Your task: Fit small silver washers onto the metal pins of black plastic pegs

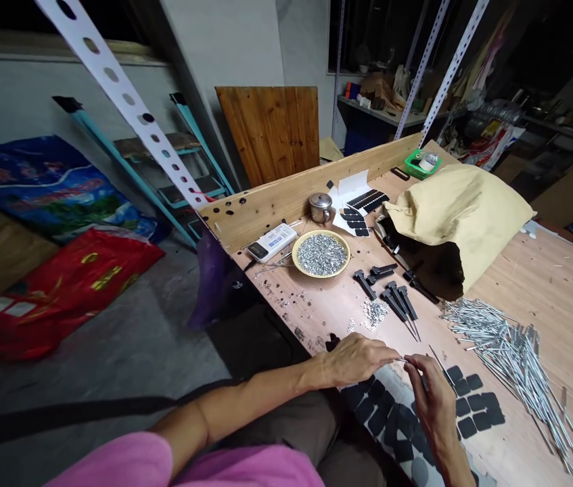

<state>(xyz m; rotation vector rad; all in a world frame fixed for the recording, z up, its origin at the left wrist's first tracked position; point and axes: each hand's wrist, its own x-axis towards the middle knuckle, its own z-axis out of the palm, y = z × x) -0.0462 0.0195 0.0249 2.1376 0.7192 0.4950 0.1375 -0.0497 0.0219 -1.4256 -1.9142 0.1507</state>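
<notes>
My left hand (357, 358) reaches in over the table's near edge, its fingers closed in a pinch. Facing it, my right hand (433, 396) also pinches with thumb and forefinger. A thin, shiny metal piece (402, 359) bridges the two sets of fingertips; most of it is hidden. Below and beside the hands lie several black rounded-square pads (476, 402). A slim rod (441, 367) shows just behind my right hand. Loose small nuts (375, 312) form a little heap beyond my left hand, near several black T-shaped parts (398, 299), some with metal rods sticking out.
A yellow bowl (346, 256) full of small metal pieces stands beside a white scale (272, 242) and a lidded metal cup (321, 207). Metal rods (514, 358) are piled at right. Behind them lies a large open paper sack (473, 210). A wooden board (266, 218) edges the table.
</notes>
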